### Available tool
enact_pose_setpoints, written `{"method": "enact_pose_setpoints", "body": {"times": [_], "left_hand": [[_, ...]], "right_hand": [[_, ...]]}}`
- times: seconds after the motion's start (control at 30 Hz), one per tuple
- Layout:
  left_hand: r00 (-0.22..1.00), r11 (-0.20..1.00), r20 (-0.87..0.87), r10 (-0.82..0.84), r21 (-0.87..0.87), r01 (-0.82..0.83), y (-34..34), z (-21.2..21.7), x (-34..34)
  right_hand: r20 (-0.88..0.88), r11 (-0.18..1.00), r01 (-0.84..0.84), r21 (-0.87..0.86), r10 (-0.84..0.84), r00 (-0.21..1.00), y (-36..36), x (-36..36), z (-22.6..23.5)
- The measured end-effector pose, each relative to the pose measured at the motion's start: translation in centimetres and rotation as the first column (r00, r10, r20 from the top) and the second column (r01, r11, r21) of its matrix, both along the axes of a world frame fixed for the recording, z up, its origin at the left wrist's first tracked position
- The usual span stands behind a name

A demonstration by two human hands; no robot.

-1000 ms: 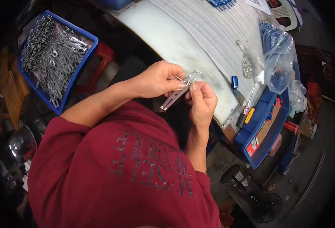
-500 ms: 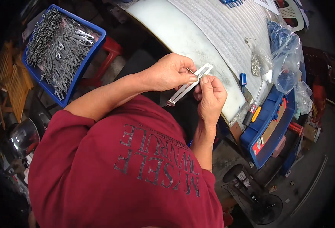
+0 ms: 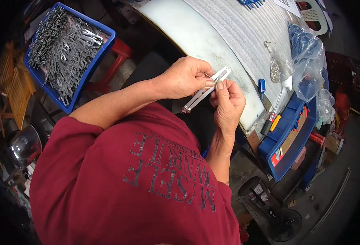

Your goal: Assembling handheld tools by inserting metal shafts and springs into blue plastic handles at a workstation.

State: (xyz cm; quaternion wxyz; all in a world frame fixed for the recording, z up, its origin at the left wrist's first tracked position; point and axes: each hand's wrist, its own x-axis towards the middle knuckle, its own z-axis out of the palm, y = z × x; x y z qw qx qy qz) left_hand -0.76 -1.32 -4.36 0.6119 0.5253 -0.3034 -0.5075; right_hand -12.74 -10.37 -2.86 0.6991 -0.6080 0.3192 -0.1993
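Observation:
A long, narrow, slotted silver metal bracket (image 3: 197, 98) is held at a slant between both hands, over the near edge of the worktable. My left hand (image 3: 185, 78) pinches it near its middle, thumb on top and fingers curled behind. My right hand (image 3: 230, 100) is closed at the bracket's right side, its thumb tip pressing close to the upper end. The right fingers are partly hidden, and any small part between them cannot be made out. Small fittings show at the bracket's lower end.
A blue bin (image 3: 89, 73) of metal parts stands left, by a red stool (image 3: 119, 57). On the white tabletop (image 3: 180, 24) lie foam sheeting (image 3: 237, 36), a small blue tool (image 3: 261, 86) and a bagged chain (image 3: 275, 71). A screwdriver (image 3: 266, 126) lies beside a blue tray (image 3: 270, 143).
Both hands and the bracket have shifted very slightly to the right in the picture. The grip looks nearly the same.

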Motion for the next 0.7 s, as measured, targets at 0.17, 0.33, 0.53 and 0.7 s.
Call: {"method": "enact_pose_setpoints", "body": {"times": [0.17, 0.33, 0.53, 0.7], "left_hand": [[1.0, 1.0, 0.017, -0.004, 0.0, 0.004, 0.0, 0.2, 0.1], [0.998, 1.0, 0.067, 0.015, 0.022, -0.017, -0.1, 0.2, -0.1], [0.999, 0.999, -0.048, 0.001, 0.034, 0.001, -0.3, 0.1, -0.1], [0.998, 0.998, -0.008, 0.067, -0.004, -0.067, -0.1, 0.0, 0.3]], "right_hand": [[0.014, 1.0, 0.008, 0.009, -0.008, 1.0, 0.1, 0.0, 0.0], [0.027, 1.0, 0.026, 0.009, -0.026, 0.999, 0.4, -0.2, -0.3], [0.018, 0.999, 0.028, 0.018, -0.028, 0.999, 0.4, -0.2, -0.1], [-0.054, 0.999, 0.0, 0.037, 0.002, 0.999, 1.3, -0.7, -0.4]]}}
